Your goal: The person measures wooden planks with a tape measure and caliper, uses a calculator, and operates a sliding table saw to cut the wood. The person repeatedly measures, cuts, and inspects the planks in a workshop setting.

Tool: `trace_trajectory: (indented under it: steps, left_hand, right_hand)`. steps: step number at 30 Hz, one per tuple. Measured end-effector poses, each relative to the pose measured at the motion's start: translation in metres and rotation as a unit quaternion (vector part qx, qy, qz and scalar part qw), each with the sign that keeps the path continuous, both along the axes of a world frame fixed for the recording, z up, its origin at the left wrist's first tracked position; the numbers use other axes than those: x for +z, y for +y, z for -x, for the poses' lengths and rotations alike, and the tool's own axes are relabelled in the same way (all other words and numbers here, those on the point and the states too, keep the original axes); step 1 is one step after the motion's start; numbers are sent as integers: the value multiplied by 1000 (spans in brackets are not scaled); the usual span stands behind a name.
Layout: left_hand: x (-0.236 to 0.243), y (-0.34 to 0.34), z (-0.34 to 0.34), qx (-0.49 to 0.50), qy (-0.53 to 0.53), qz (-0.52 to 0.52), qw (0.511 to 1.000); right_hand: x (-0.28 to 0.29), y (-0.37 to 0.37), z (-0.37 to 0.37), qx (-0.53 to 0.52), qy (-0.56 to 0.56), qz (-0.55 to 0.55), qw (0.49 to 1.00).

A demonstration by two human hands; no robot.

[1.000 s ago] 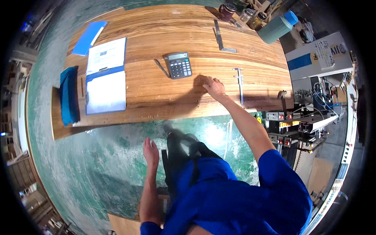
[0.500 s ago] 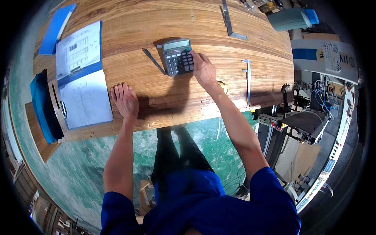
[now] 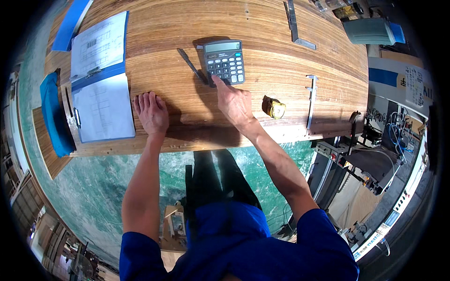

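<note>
A dark grey calculator (image 3: 236, 60) lies on the wooden table (image 3: 173, 28) ahead of me. With its index finger stretched out, my right hand (image 3: 236, 105) touches a key near the calculator's lower left; the other fingers are curled and grip nothing. Just left of the calculator is a black pen (image 3: 191, 64). My left hand (image 3: 152, 112) rests palm down on the table near the front edge, fingers extended and empty. Beside it, on the left, sheets of paper with drawings (image 3: 105, 110) sit on a blue clipboard (image 3: 101, 77).
A yellow tape measure (image 3: 277, 110) and a metal caliper (image 3: 311, 103) lie right of my right hand. Farther back is a metal square (image 3: 295, 30). A blue folder (image 3: 70, 28) and a blue pouch (image 3: 53, 114) are at the left edge. Machinery (image 3: 370, 164) stands at the right.
My right hand has moved from the calculator's right side to its lower left keys, uncovering the tape measure. My left hand stays flat. The view has shifted slightly.
</note>
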State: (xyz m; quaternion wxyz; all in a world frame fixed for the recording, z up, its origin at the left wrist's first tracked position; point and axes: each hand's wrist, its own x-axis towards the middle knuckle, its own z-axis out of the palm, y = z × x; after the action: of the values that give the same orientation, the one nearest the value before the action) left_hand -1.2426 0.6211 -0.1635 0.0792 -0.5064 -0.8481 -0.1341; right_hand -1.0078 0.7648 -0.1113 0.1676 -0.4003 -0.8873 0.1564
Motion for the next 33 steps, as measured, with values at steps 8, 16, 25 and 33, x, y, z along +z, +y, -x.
trace_trajectory:
  steps: [8, 16, 25, 33]
  left_hand:
    - [-3, 1, -2, -2, 19, -21, 1000]
    - [-2, 0, -1, -5, 15, -15, 1000]
    - [-2, -1, 0, -7, 6, -4, 1000]
    - [-4, -1, -1, 3, 1, -3, 1000]
  right_hand:
    - [-1, 9, -18, 10, -42, 28, 999]
    - [-2, 21, 4, 5, -27, 44, 999]
    - [-12, 13, -5, 25, -38, 38, 998]
    - [-9, -5, -14, 33, -76, 36, 996]
